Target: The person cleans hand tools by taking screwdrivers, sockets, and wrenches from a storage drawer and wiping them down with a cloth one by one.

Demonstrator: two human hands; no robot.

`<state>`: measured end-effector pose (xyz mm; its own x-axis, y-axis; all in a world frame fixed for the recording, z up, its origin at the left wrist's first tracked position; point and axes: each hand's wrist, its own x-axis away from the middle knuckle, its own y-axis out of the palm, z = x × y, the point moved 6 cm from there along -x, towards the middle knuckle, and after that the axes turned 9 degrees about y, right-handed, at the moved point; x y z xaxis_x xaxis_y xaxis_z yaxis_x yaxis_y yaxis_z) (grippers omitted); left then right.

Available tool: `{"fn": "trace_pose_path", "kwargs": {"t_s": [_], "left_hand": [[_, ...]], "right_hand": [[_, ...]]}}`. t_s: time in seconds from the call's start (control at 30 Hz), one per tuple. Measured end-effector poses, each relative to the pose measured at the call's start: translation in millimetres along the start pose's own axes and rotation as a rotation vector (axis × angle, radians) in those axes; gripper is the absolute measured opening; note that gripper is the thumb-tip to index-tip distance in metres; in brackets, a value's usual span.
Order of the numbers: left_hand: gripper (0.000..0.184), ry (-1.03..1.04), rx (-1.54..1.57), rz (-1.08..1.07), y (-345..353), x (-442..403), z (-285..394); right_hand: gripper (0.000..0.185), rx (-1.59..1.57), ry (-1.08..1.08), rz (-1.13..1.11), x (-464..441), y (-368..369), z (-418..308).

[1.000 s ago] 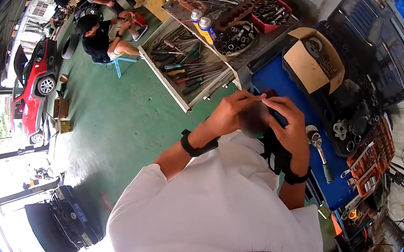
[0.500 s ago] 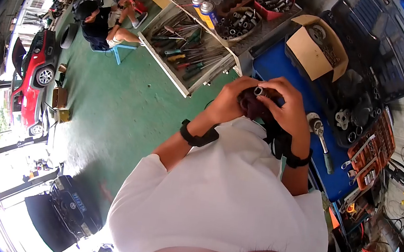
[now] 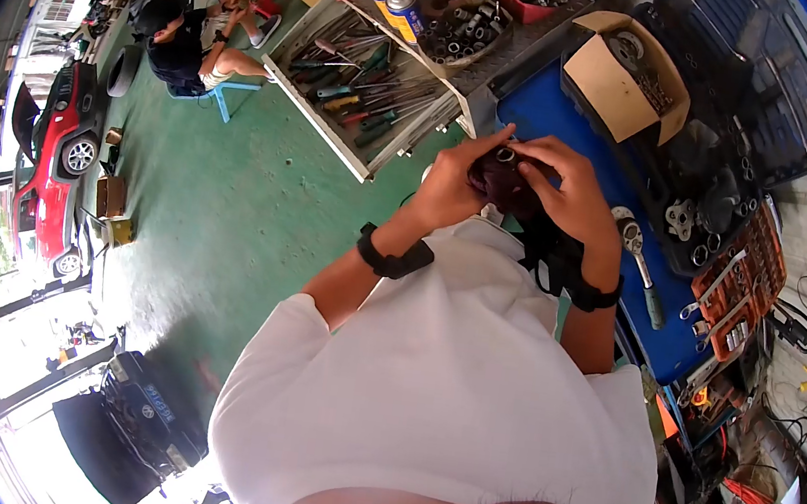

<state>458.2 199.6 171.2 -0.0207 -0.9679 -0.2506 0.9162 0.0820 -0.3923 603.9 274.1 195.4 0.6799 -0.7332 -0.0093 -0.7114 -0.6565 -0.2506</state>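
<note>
My left hand [image 3: 450,185] is closed on a dark maroon cloth [image 3: 504,186], bunched up in front of my chest. A small metal socket [image 3: 505,155] pokes out at the top of the cloth, its round open end facing up. My right hand [image 3: 571,197] curls in from the other side, thumb and fingers around the socket and touching the cloth. The lower part of the socket is hidden by cloth and fingers. On the blue bench top [image 3: 665,350], beside my right hand, lies a ratchet wrench [image 3: 639,266].
An open drawer of screwdrivers [image 3: 352,95] juts out ahead. Above it stand spray cans [image 3: 400,12] and trays of sockets [image 3: 466,33]. A cardboard box [image 3: 610,86] and an open black tool case [image 3: 757,84] are at right. Two people [image 3: 183,34] sit further off, near a red car [image 3: 53,169].
The socket has turned between my fingers, its open end now facing more upward. Both hands stay together on the cloth. My view has shifted slightly.
</note>
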Motion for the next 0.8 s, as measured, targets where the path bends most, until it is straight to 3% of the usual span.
{"fn": "trace_pose_path", "kwargs": {"t_s": [0.17,0.33,0.67,0.77,0.8], "left_hand": [[0.084,-0.033,0.053,-0.085,-14.6,-3.8,-3.7],[0.103,0.010,0.088,-0.089,-39.5,-10.0,-2.8],[0.103,0.035,0.163,-0.209,-76.5,-12.7,-26.5],[0.100,0.001,0.271,-0.143,-87.1,-12.0,-46.3],[0.099,0.012,0.268,-0.122,-93.3,-15.4,-48.6]], "right_hand": [[0.028,-0.097,0.112,0.000,-11.1,9.4,2.2],[0.031,-0.124,0.141,-0.002,-30.1,22.0,-5.6],[0.030,0.002,0.161,-0.035,-58.1,48.1,-17.2],[0.028,0.163,0.057,-0.041,-70.4,54.7,-23.4],[0.027,0.047,0.081,-0.014,-75.3,58.9,-24.8]]}}
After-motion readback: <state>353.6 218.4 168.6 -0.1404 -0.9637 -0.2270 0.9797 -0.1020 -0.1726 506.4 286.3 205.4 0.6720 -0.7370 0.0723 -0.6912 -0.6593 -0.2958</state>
